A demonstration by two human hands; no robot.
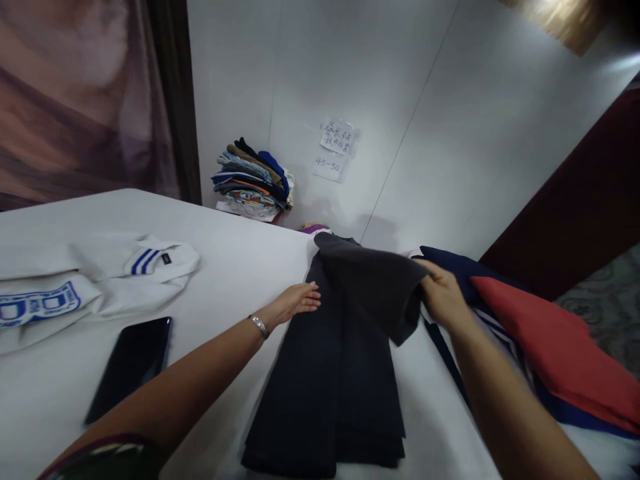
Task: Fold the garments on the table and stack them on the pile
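A black garment lies lengthwise in front of me, its sides folded inward. My right hand is closed on a lifted dark flap of it, which looks like a sleeve and hangs above the upper part of the garment. At the garment's left edge is my left hand, its fingers stretched out with nothing in them. Whether those fingertips touch the cloth I cannot tell. A metal bracelet circles my left wrist.
On the white table, a white garment with blue stripes and a phone lie left. Navy clothes and a red garment are heaped right. Folded clothes are stacked by the wall, near paper notes.
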